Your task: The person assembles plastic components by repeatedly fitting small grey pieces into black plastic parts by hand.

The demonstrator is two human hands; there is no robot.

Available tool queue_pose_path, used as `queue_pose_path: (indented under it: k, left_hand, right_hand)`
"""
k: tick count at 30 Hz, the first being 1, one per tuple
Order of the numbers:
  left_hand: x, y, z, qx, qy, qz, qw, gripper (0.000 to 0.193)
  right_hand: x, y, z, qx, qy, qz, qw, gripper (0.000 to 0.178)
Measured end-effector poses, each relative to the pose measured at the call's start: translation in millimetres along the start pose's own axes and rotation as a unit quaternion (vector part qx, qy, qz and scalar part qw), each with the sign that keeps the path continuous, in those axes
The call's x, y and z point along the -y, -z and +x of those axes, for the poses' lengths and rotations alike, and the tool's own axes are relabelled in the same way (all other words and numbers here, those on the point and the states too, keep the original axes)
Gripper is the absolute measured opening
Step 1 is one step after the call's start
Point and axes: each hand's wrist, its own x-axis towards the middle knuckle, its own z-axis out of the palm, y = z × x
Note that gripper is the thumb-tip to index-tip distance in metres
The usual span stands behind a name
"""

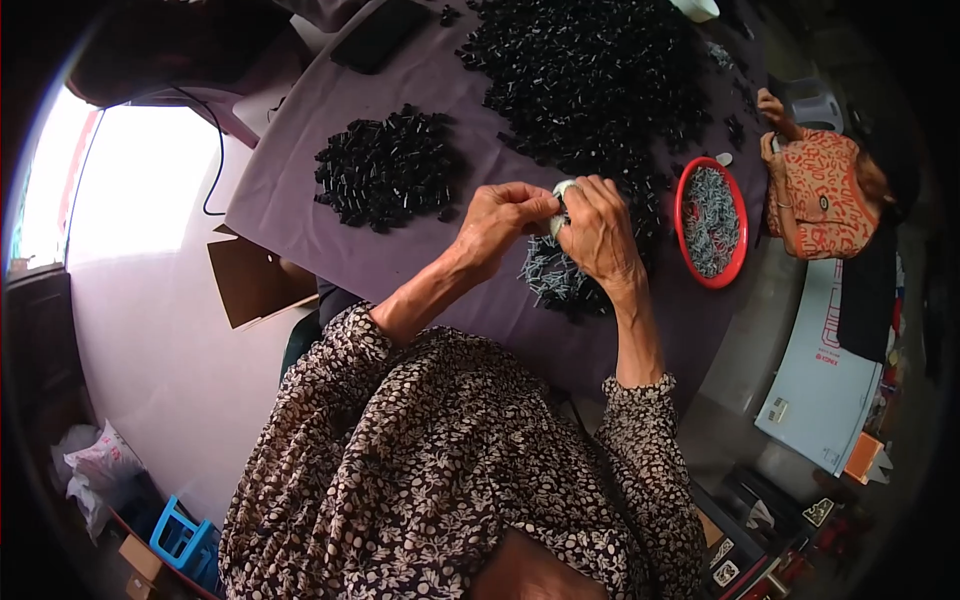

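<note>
My left hand [488, 228] is closed, thumb and fingers pinched together against a small whitish piece [560, 208]. My right hand [600, 238] curls around the same piece from the other side. A dark spot shows on the piece, but its kind is too small to make out. Just under my right hand lies a heap of thin grey pins [550, 272] on the purple cloth [400, 265]. Beyond both hands spreads a large heap of small black parts [590, 80]. A smaller heap of such black parts [385, 168] sits left of my left hand.
A red oval basin [741, 245] full of grey pins stands to the right. Across the table's right side sits another person [825, 190] in an orange patterned top, hands raised. A dark flat object [380, 36] lies at the far left; a cardboard box [250, 280] stands beside the table.
</note>
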Motion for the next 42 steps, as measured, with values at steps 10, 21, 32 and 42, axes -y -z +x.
queue_pose_path:
  k: [10,21,32,42]
  left_hand:
    - [21,2,-7,0.024,0.028,0.010,0.999,0.016]
    - [39,4,-25,0.027,0.095,0.119,0.988,0.012]
    - [7,28,-21,-0.033,-0.056,0.285,0.956,0.017]
    - [-30,89,-10,-0.200,-0.280,0.564,0.751,0.019]
  right_hand:
    - [3,-17,-25,-0.005,0.010,-0.019,1.000,0.011]
    - [4,-38,-62,0.000,0.038,0.059,0.998,0.015]
    - [-13,-10,-55,0.015,-0.031,0.050,0.998,0.014]
    - [-67,-52,-28,0.032,-0.057,-0.035,0.997,0.006]
